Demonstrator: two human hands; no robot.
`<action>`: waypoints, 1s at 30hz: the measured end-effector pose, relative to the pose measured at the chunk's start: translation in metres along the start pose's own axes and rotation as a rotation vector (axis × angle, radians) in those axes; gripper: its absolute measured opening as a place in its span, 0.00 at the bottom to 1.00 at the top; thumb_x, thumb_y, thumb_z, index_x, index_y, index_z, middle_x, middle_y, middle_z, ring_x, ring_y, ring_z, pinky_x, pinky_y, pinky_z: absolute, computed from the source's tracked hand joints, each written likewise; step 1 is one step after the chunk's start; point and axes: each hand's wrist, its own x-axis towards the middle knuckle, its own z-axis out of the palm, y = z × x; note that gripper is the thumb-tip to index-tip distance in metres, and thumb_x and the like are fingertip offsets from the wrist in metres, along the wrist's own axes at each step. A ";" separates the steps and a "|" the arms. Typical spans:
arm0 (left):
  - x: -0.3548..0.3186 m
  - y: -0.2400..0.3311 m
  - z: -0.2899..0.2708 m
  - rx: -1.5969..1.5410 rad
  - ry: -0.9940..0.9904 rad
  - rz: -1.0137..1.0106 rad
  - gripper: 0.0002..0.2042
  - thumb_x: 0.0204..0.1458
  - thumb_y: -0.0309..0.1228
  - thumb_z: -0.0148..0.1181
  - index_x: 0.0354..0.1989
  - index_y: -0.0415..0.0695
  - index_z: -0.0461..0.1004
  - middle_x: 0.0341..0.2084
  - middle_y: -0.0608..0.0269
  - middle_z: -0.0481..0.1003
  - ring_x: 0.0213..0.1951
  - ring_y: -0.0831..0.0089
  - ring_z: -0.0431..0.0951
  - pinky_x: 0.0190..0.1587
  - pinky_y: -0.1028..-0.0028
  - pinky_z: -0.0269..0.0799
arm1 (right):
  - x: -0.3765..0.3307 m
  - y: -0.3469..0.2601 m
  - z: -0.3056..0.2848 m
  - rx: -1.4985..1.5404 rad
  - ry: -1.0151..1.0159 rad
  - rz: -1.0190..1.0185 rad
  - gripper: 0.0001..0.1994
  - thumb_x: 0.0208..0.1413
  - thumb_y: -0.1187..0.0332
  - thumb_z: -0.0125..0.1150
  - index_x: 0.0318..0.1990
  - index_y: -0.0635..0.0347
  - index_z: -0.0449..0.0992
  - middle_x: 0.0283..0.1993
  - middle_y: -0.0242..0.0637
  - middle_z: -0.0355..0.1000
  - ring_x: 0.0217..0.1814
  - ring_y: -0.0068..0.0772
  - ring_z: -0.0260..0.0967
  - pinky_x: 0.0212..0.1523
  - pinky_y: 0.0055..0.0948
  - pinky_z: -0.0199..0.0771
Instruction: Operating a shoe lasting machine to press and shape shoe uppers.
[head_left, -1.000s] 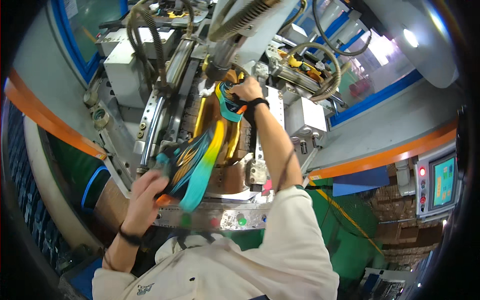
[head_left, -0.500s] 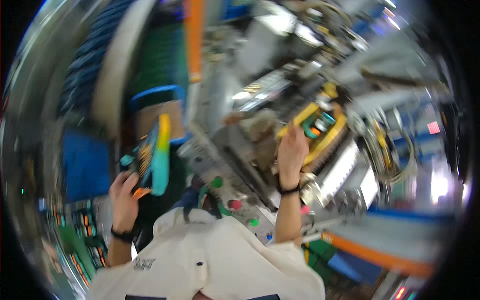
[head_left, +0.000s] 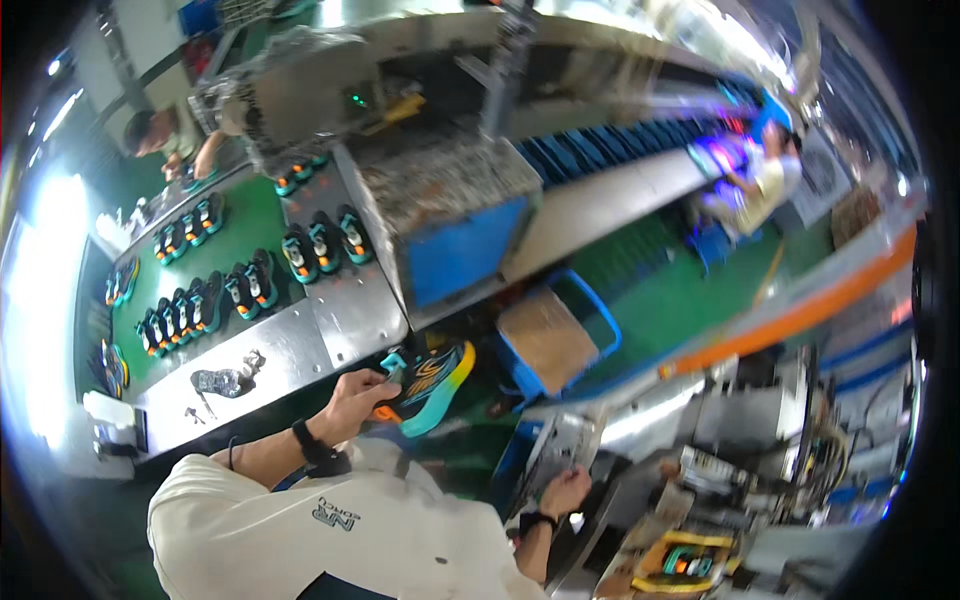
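Note:
A black sneaker (head_left: 428, 385) with a teal-to-yellow sole and an orange heel is in my left hand (head_left: 358, 402), which grips it at the heel end with thumb and fingers. The shoe hangs in the air just off the corner of a metal-edged worktable (head_left: 365, 315). My right hand (head_left: 566, 491) is loosely curled, with nothing visible in it, over the grey machine's panel (head_left: 562, 448). To its lower right, a yellow-edged holder (head_left: 640, 580) in the machine has a teal and orange piece (head_left: 690, 562) inside.
Several finished-looking sneakers (head_left: 185, 312) stand in rows on the green-topped table, near a crumpled clear plastic item (head_left: 222, 382). A blue-framed stool (head_left: 548, 340) stands ahead. Beyond are a conveyor (head_left: 610, 200) and two people (head_left: 765, 185), one far left. An orange rail (head_left: 790, 310) crosses the right.
My view has swung toward the right, bringing the shoe table into sight on the left. My right hand has come away from the yellow-edged holder; my left still holds the sneaker.

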 end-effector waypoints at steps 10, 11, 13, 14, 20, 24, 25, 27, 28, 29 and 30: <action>0.105 0.028 -0.235 -0.317 0.403 0.234 0.13 0.54 0.33 0.65 0.38 0.34 0.74 0.30 0.59 0.76 0.30 0.70 0.80 0.33 0.67 0.84 | 0.189 -0.391 -0.076 0.421 0.135 -0.779 0.04 0.60 0.75 0.60 0.41 0.63 0.76 0.39 0.39 0.75 0.34 0.32 0.69 0.35 0.29 0.69; 0.128 0.035 -0.261 -0.317 0.444 0.261 0.14 0.53 0.34 0.65 0.38 0.34 0.75 0.29 0.60 0.76 0.30 0.71 0.80 0.33 0.67 0.83 | 0.194 -0.452 -0.082 0.440 0.114 -0.872 0.04 0.59 0.77 0.60 0.41 0.63 0.77 0.38 0.38 0.75 0.33 0.30 0.68 0.34 0.27 0.69; 0.174 0.050 -0.318 -0.293 0.475 0.325 0.14 0.53 0.36 0.65 0.37 0.35 0.75 0.29 0.60 0.76 0.30 0.70 0.80 0.31 0.67 0.83 | 0.194 -0.570 -0.085 0.388 0.199 -1.099 0.06 0.57 0.78 0.61 0.42 0.63 0.77 0.37 0.38 0.76 0.29 0.30 0.67 0.33 0.27 0.70; 0.200 0.057 -0.342 -0.307 0.529 0.332 0.14 0.54 0.37 0.64 0.34 0.35 0.75 0.27 0.60 0.75 0.28 0.71 0.79 0.30 0.68 0.82 | 0.191 -0.626 -0.083 0.333 0.163 -1.159 0.07 0.56 0.78 0.62 0.42 0.62 0.77 0.37 0.38 0.75 0.30 0.30 0.67 0.33 0.28 0.70; 0.375 0.102 -0.493 -0.275 0.758 0.302 0.17 0.51 0.40 0.66 0.30 0.36 0.74 0.25 0.60 0.73 0.26 0.67 0.78 0.27 0.67 0.81 | 0.159 -0.918 -0.030 0.096 0.135 -1.698 0.15 0.51 0.80 0.62 0.48 0.62 0.76 0.47 0.44 0.76 0.49 0.48 0.74 0.49 0.39 0.73; 0.492 0.130 -0.575 0.030 1.002 0.252 0.17 0.47 0.39 0.67 0.33 0.36 0.73 0.24 0.55 0.74 0.27 0.66 0.78 0.33 0.64 0.79 | 0.131 -1.088 0.040 -0.179 0.257 -2.024 0.29 0.46 0.82 0.65 0.59 0.59 0.70 0.59 0.46 0.70 0.62 0.50 0.68 0.61 0.40 0.69; 0.519 0.139 -0.591 0.242 1.084 0.187 0.18 0.47 0.39 0.67 0.35 0.36 0.73 0.25 0.52 0.75 0.27 0.64 0.79 0.36 0.63 0.78 | 0.123 -1.127 0.059 -0.244 0.316 -2.109 0.33 0.44 0.83 0.66 0.62 0.57 0.68 0.62 0.46 0.68 0.64 0.50 0.66 0.63 0.40 0.68; 0.566 0.147 -0.602 0.295 1.238 0.356 0.20 0.47 0.40 0.65 0.40 0.36 0.74 0.31 0.45 0.77 0.31 0.57 0.81 0.41 0.61 0.76 | 0.109 -1.189 0.104 -0.334 0.385 -2.161 0.40 0.42 0.85 0.66 0.67 0.55 0.64 0.67 0.44 0.64 0.69 0.48 0.61 0.68 0.40 0.63; 0.584 0.152 -0.610 0.190 1.100 0.376 0.21 0.48 0.40 0.64 0.44 0.37 0.74 0.38 0.40 0.78 0.40 0.48 0.81 0.45 0.57 0.75 | 0.104 -1.213 0.125 -0.315 0.397 -2.213 0.41 0.41 0.85 0.66 0.67 0.53 0.63 0.68 0.43 0.64 0.70 0.48 0.59 0.70 0.42 0.60; 0.600 0.156 -0.612 0.297 1.043 0.329 0.16 0.49 0.33 0.61 0.44 0.37 0.71 0.40 0.35 0.77 0.47 0.40 0.77 0.49 0.51 0.74 | 0.100 -1.236 0.145 -0.327 0.449 -2.216 0.42 0.41 0.85 0.66 0.68 0.52 0.62 0.69 0.42 0.63 0.72 0.48 0.57 0.71 0.44 0.58; 0.609 0.154 -0.610 0.376 0.989 0.323 0.14 0.49 0.30 0.58 0.43 0.37 0.70 0.41 0.35 0.76 0.46 0.39 0.76 0.48 0.50 0.74 | 0.097 -1.254 0.164 -0.315 0.417 -2.250 0.42 0.41 0.85 0.66 0.68 0.52 0.62 0.69 0.42 0.63 0.72 0.48 0.57 0.71 0.44 0.58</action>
